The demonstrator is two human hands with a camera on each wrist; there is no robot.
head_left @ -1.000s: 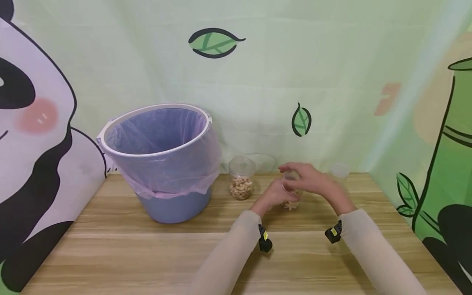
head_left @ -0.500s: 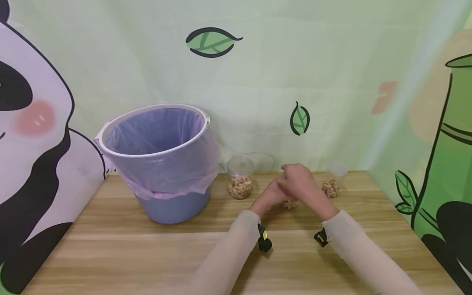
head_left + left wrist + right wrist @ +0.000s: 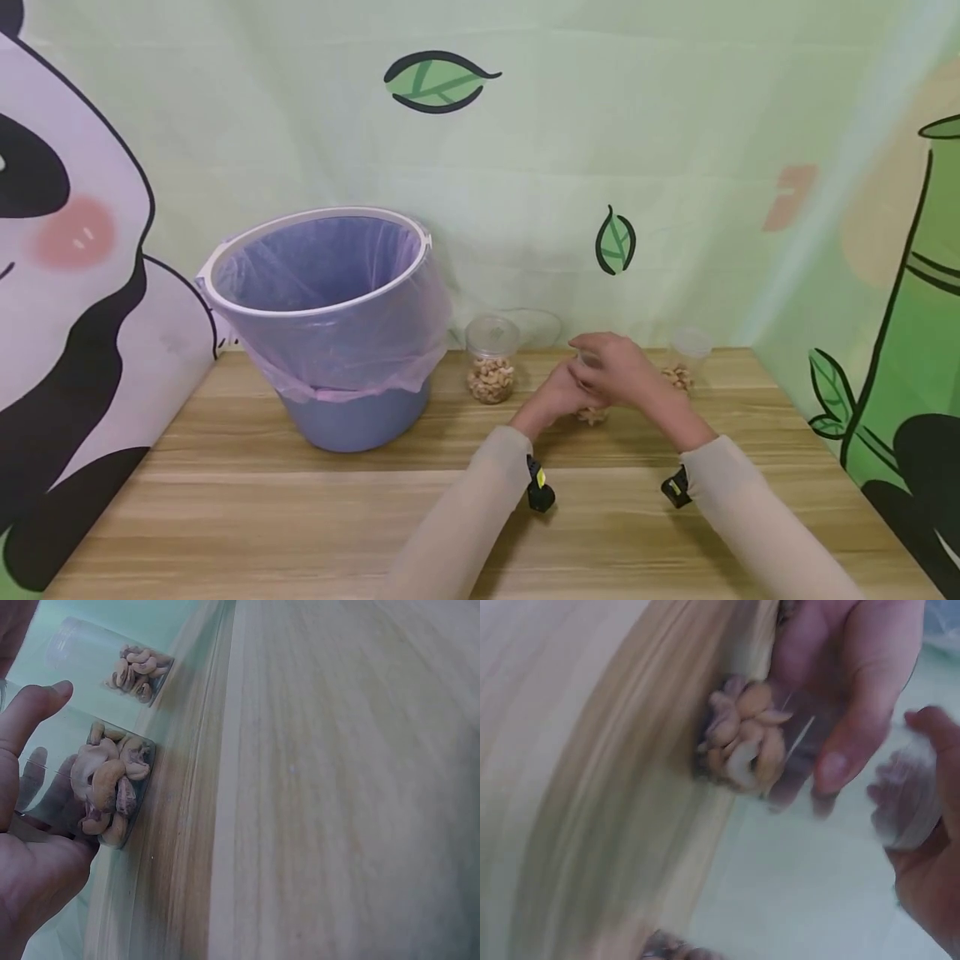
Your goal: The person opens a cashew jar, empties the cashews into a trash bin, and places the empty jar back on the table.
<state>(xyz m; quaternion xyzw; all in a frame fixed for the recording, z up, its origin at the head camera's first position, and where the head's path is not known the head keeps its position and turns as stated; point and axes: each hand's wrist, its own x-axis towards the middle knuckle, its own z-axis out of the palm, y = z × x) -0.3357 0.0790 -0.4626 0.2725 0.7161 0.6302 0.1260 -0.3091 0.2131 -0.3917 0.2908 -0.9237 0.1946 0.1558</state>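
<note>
My left hand [image 3: 557, 393] grips the side of a clear jar [image 3: 109, 784] of cashews that stands on the table. Above it, my right hand [image 3: 621, 368] is bent over the jar's top. In the right wrist view, its fingers curl round a clear ribbed lid [image 3: 907, 804] at the jar's mouth end; I cannot tell whether the lid is seated or loose. Both hands hide most of this jar in the head view, where only some cashews [image 3: 591, 415] show low down.
A lidded jar [image 3: 491, 367] of cashews stands left of the hands, another jar [image 3: 688, 354] of nuts to the right. Further left is a blue bin [image 3: 360, 421] lined with a thin pink bag. A printed cloth [image 3: 525, 167] hangs behind the wooden table [image 3: 300, 517].
Half a second ago the right hand was turned inward over the jar; now it has turned back outward, much as a second ago. The left hand keeps its grip in place.
</note>
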